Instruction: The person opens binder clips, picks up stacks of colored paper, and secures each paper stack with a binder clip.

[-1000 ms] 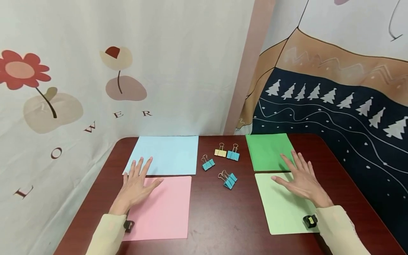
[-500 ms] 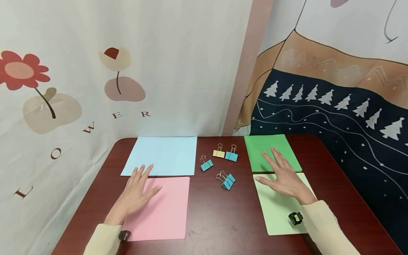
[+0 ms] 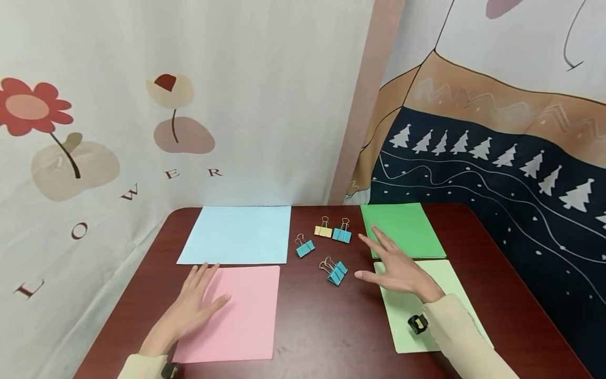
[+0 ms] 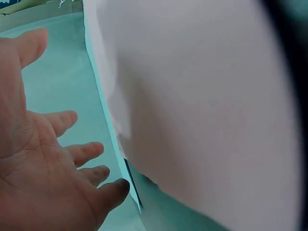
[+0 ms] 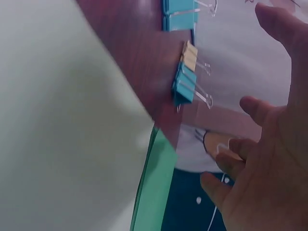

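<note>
Just left of the right hand (image 3: 400, 272), spread and empty, the nearest blue binder clip (image 3: 337, 273), slanted; left hand (image 3: 187, 313), likewise, farther off.

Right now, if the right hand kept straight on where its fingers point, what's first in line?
Probably the blue binder clip beside the yellow clip: in the head view, the right hand's index finger aims roughly at it. Height is unclear, so the hand might pass above.
</note>
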Demonstrator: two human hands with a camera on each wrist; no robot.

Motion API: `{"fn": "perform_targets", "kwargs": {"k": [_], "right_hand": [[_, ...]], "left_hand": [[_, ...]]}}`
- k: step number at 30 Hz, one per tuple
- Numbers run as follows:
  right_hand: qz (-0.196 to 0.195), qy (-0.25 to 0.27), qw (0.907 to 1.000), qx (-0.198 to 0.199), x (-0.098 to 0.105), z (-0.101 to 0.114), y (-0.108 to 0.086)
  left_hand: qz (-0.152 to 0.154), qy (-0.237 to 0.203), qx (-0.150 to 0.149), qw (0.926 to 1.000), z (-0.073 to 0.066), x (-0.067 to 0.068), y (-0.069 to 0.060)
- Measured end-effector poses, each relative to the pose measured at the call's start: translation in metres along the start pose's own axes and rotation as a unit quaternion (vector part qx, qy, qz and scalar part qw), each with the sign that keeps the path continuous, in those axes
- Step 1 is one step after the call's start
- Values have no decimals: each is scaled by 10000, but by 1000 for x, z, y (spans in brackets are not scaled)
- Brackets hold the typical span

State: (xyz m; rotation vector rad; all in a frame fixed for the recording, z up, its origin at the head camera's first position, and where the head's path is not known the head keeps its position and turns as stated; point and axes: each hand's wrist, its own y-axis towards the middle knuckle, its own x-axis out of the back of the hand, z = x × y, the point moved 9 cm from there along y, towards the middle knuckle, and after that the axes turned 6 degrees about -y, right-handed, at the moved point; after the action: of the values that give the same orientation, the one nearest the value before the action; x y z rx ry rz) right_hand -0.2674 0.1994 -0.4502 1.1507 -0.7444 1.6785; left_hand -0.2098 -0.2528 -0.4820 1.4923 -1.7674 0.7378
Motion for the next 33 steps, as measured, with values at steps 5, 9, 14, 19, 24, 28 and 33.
{"fn": "perform_targets", "kwargs": {"k": [5, 9, 14, 19, 24, 28, 33], "right_hand": [[235, 228, 9989, 344, -10, 18, 7], [395, 308, 9974, 515, -17, 29, 13], [587, 229, 9959, 650, -25, 40, 19], [616, 127, 9922, 1073, -31, 60, 23], [562, -133, 9865, 1532, -41, 80, 25], [509, -373, 9868, 1489, -45, 86, 27], [357, -463, 9904, 1251, -45, 87, 29]], "left_hand": [[19, -55, -40, 10000, 3, -2, -6], [97, -100, -100, 9999, 4, -5, -9], [158, -40, -142, 9998, 3, -8, -13], [229, 68, -171, 9996, 1, -8, -16], [165, 139, -240, 9995, 1, -5, -20], [237, 92, -214, 9994, 2, -6, -19], [397, -16, -162, 9991, 0, -9, -16]]}}
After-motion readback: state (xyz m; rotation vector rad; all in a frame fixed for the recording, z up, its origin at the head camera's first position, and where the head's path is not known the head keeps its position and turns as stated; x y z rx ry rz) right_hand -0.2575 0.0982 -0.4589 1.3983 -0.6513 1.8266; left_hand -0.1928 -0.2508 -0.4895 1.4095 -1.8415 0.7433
